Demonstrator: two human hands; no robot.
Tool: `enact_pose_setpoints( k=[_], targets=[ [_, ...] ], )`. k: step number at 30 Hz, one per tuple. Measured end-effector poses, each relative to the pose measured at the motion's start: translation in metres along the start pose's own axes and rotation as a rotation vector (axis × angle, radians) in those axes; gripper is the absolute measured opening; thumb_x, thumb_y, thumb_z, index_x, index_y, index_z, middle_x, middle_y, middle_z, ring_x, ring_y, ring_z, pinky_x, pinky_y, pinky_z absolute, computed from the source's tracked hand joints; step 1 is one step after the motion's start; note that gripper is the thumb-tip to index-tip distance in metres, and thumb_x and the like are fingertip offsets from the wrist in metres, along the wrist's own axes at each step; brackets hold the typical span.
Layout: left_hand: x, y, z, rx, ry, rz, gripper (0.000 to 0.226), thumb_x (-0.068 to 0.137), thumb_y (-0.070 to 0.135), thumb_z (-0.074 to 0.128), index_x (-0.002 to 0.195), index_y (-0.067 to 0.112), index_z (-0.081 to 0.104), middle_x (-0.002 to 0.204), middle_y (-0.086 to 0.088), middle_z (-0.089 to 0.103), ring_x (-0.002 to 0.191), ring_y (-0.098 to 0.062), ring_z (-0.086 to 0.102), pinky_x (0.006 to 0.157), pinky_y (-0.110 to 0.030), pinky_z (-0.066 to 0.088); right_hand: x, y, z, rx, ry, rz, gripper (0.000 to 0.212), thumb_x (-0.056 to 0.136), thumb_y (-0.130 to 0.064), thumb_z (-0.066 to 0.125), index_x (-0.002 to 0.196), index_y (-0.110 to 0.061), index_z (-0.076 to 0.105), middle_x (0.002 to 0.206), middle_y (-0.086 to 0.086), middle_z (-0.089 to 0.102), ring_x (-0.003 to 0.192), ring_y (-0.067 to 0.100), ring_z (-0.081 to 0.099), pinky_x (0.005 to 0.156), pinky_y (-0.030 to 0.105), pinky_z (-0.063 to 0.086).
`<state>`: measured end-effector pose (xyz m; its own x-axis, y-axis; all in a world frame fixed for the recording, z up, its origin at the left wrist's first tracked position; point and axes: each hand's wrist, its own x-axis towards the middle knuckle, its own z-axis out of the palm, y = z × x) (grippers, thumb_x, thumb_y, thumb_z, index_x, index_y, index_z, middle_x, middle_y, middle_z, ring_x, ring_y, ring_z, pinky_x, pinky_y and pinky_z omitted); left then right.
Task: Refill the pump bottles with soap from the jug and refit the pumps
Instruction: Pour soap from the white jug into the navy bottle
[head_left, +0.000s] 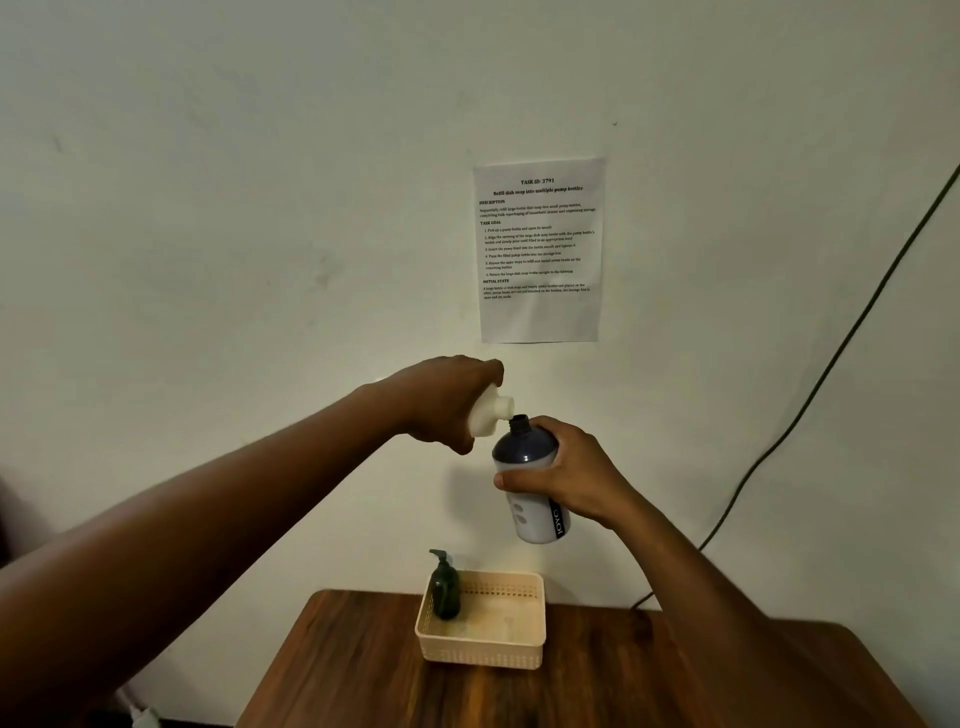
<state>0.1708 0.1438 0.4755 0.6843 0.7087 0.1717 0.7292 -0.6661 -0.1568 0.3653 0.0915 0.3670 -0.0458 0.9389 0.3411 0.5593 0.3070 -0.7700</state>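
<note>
A dark pump bottle (532, 478) with no pump on its neck is being held up in the air, well above the table (519, 696), in front of the pale wall (260, 208). Its open threaded neck is pointing up and tilting slightly toward the left. The right hand (569, 475) is wrapping around the bottle's middle, its fingers (506, 480) curling closed over the front of the body, so the shoulder above and the labelled base below are showing.

Just beside that neck, up and to the left, the white jug (491, 413) is tipping over with its short spout aiming right and down at the bottle's mouth; spout and mouth are nearly touching, though whether soap is flowing cannot be told. The left hand (447, 402) is gripping the jug from above and behind, fingers closed tight around its body, which is hiding most of it.

Below, a cream perforated basket (480, 652) is sitting at the far edge of the wooden table, near its middle. Inside, in the basket's far left corner, a dark green bottle (445, 590) is standing upright with its pump fitted. The rest of the basket floor is showing pale.

On the wall above the hands a printed sheet (540, 252) is hanging, and a dark cable (810, 400) is running diagonally down the wall at the right.
</note>
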Motion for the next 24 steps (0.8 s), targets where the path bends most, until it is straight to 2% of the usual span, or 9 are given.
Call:
enact_pose_setpoints(
  k=[10, 14, 24],
  targets=[
    [-0.001, 0.0, -0.004, 0.069, 0.01, 0.016, 0.063, 0.072, 0.023, 0.081, 0.125, 0.018, 0.046, 0.099, 0.005, 0.054, 0.09, -0.025, 0.057, 0.067, -0.033, 0.044, 0.0, -0.003, 0.0, 0.016, -0.005, 0.001, 0.057, 0.067, -0.046, 0.09, 0.114, -0.032, 0.06, 0.106, -0.011, 0.065, 0.096, 0.013, 0.064, 0.082, 0.03, 0.058],
    [-0.003, -0.001, -0.005, 0.09, 0.013, 0.02, 0.064, 0.071, 0.023, 0.081, 0.124, 0.018, 0.046, 0.102, 0.002, 0.057, 0.091, -0.024, 0.056, 0.069, -0.036, 0.049, 0.002, -0.004, 0.001, -0.001, -0.005, 0.003, 0.058, 0.067, -0.047, 0.089, 0.114, -0.033, 0.059, 0.106, -0.012, 0.064, 0.095, 0.012, 0.064, 0.079, 0.027, 0.057],
    [-0.002, 0.001, -0.012, 0.197, 0.018, 0.044, 0.069, 0.073, 0.025, 0.083, 0.129, 0.016, 0.045, 0.114, -0.004, 0.062, 0.098, -0.026, 0.059, 0.076, -0.04, 0.055, 0.003, -0.004, 0.002, 0.009, 0.013, -0.013, 0.058, 0.066, -0.049, 0.09, 0.113, -0.031, 0.06, 0.105, -0.011, 0.066, 0.094, 0.012, 0.065, 0.082, 0.031, 0.059]
  ],
)
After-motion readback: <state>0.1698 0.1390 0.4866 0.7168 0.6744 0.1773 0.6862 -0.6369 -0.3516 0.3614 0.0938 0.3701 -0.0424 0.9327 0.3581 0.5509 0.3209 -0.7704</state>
